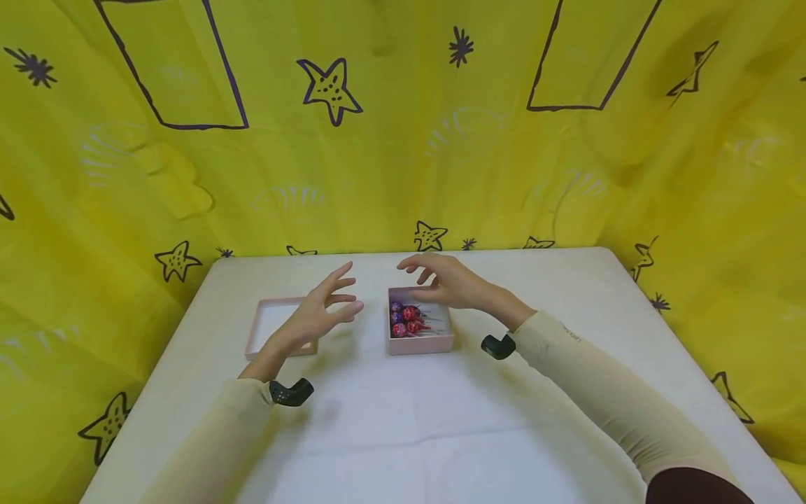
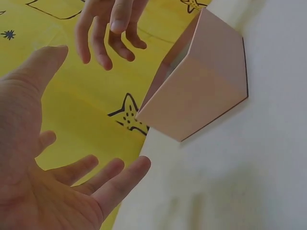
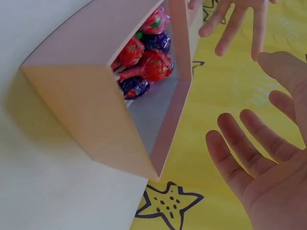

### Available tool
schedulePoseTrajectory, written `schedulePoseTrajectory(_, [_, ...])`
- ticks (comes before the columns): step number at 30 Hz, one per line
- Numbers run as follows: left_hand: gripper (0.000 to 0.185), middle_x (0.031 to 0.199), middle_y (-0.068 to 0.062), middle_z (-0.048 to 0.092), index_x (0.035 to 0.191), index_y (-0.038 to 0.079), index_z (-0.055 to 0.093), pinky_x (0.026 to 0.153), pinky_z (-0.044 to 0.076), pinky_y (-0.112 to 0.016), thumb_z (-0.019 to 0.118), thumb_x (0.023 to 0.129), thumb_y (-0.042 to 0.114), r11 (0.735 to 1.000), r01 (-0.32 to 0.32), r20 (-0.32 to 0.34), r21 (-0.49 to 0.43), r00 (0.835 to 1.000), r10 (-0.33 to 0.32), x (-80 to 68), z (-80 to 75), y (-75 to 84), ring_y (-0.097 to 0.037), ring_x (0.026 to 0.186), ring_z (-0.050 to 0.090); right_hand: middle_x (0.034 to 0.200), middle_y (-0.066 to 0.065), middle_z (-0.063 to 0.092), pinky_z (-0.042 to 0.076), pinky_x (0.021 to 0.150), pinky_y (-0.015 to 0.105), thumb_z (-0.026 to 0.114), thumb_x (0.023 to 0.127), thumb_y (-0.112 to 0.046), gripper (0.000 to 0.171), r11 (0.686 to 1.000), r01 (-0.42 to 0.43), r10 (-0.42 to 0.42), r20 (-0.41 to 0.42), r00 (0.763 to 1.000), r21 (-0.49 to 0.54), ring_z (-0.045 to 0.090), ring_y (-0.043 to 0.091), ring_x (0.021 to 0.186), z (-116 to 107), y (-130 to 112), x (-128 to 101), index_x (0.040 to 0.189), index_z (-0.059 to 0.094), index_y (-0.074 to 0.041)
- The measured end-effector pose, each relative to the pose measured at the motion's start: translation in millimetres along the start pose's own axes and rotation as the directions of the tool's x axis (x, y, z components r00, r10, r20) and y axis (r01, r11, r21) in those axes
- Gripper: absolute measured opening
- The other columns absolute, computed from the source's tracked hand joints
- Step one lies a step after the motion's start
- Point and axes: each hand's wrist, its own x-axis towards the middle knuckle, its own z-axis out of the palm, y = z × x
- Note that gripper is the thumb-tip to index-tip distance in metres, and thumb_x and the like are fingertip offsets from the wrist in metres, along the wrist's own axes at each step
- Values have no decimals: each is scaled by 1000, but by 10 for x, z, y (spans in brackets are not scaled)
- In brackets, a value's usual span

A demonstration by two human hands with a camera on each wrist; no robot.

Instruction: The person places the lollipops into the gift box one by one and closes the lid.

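1. Table [image 1: 403, 434], white-covered, is bearing everything in the scene; yellow star-printed cloth [image 1: 390, 154] is hanging behind it and around both sides.
2. Right hand [image 1: 443, 282] is hovering with fingers spread wide and holding nothing, poised over the far edge of the open pink box [image 1: 420, 343]; no contact is showing.
3. Left hand [image 1: 322, 311] is likewise hanging spread and empty, just to the left of that box, with the shallow pink lid [image 1: 261, 329] lying beneath and beside its wrist.
4. Judgement: the step in hand appears to be an approach to the box from both sides; the next move is likely calling for the two palms to close on opposite walls evenly, so that the box is not tipping or sliding on the cloth.
5. Lollipops [image 1: 406, 320], red and purple wrapped, are lying clustered in the box end nearer the left hand.
6. View differences: the right wrist view is showing the wrappers of the lollipops [image 3: 146, 60] and the box's inner wall closely; the left wrist view is showing only the box's blank outer wall [image 2: 201, 91], contents hidden; only the head view is showing the lid.
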Motion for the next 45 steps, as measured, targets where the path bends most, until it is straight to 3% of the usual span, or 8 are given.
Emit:
schedulePoseTrajectory(5, [86, 164, -15, 32, 165, 33, 19, 93, 57, -47, 73, 98, 32, 1000, 13, -17, 28, 1000, -12, -128, -170, -50, -38, 137, 51, 141, 8, 60, 59, 86, 31, 76, 95, -17, 55, 998, -32, 32, 3, 999, 61, 68, 27, 109, 110, -89, 82, 145, 55, -10])
schedulePoseTrajectory(12, [86, 163, -18, 33, 166, 33, 15, 90, 58, -51, 69, 100, 36, 983, 36, -55, 179, 998, -27, -348, -521, -68, -40, 132, 56, 141, 11, 60, 58, 91, 30, 73, 97, -22, 61, 980, -101, 101, 7, 995, 173, 71, 15, 104, 322, -318, 255, 153, 48, -17])
schedulePoseTrajectory(20, [87, 163, -25, 30, 167, 27, 8, 89, 58, -53, 66, 102, 33, 961, 64, -80, 271, 996, -44, -682, -958, -100, -47, 130, 55, 145, 11, 56, 59, 81, 31, 72, 98, -27, 65, 944, -168, 174, 6, 985, 284, 71, 18, 106, 681, -584, 502, 156, 43, -20])
schedulePoseTrajectory(25, [92, 162, -30, 27, 167, 23, 3, 83, 61, -48, 66, 101, 39, 929, 160, -125, 335, 984, -125, -871, -1170, -204, -49, 126, 56, 147, 15, 54, 60, 73, 28, 73, 97, -24, 65, 898, -229, 240, 19, 971, 375, 71, 20, 102, 981, -710, 642, 155, 44, -18])
schedulePoseTrajectory(29, [95, 159, -36, 25, 167, 18, 0, 81, 61, -48, 66, 101, 40, 917, 230, -127, 325, 972, -199, -916, -1246, -287, -52, 121, 59, 147, 19, 54, 58, 68, 27, 73, 96, -23, 67, 857, -288, 310, 18, 950, 428, 74, 27, 92, 1179, -795, 733, 156, 42, -16])
schedulePoseTrajectory(38, [87, 152, -45, 28, 164, 3, 3, 78, 62, -47, 64, 104, 21, 950, 270, -16, 156, 962, -271, -894, -1362, -490, -56, 122, 56, 144, 20, 55, 63, 67, 38, 72, 97, -17, 70, 750, -411, 471, 18, 882, 519, 73, 30, 78, 1567, -892, 922, 158, 39, -15])
schedulePoseTrajectory(42, [81, 149, -45, 34, 162, -2, 7, 80, 62, -47, 61, 104, 12, 939, 318, 35, 128, 945, -325, -852, -1390, -555, -51, 120, 60, 139, 18, 58, 63, 63, 38, 71, 96, -12, 68, 690, -467, 550, 18, 835, 554, 71, 24, 80, 1704, -900, 985, 157, 42, -15])
schedulePoseTrajectory(45, [81, 148, -45, 35, 162, -2, 7, 82, 61, -46, 61, 104, 12, 925, 354, 53, 138, 930, -364, -825, -1408, -564, -49, 119, 61, 133, 17, 60, 63, 62, 37, 71, 96, -8, 67, 650, -481, 579, 26, 815, 588, 71, 22, 83, 1757, -896, 1025, 156, 43, -13])
